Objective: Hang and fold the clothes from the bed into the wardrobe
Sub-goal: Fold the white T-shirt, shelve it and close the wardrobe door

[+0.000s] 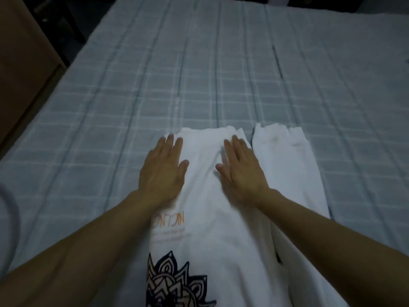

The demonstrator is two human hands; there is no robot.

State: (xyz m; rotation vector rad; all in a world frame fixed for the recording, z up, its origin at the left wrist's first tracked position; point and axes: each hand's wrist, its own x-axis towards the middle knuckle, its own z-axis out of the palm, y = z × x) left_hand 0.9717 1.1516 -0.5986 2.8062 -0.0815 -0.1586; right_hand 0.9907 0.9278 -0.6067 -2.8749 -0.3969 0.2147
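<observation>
A white T-shirt (205, 218) lies flat on the bed in front of me, folded lengthwise, with orange lettering and a dark flower print near the bottom of the view. A second white panel of it (285, 165) lies to the right. My left hand (162, 171) presses flat on the shirt's left edge, fingers straight. On the middle of the shirt my right hand (240, 171) presses flat too, fingers straight and pointing away from me.
The bed (199, 74) is covered by a pale grey-blue checked sheet that stretches far ahead and to both sides. A brown wooden piece of furniture (20, 63) stands along the left side. A grey curved object (8, 202) shows at the left edge.
</observation>
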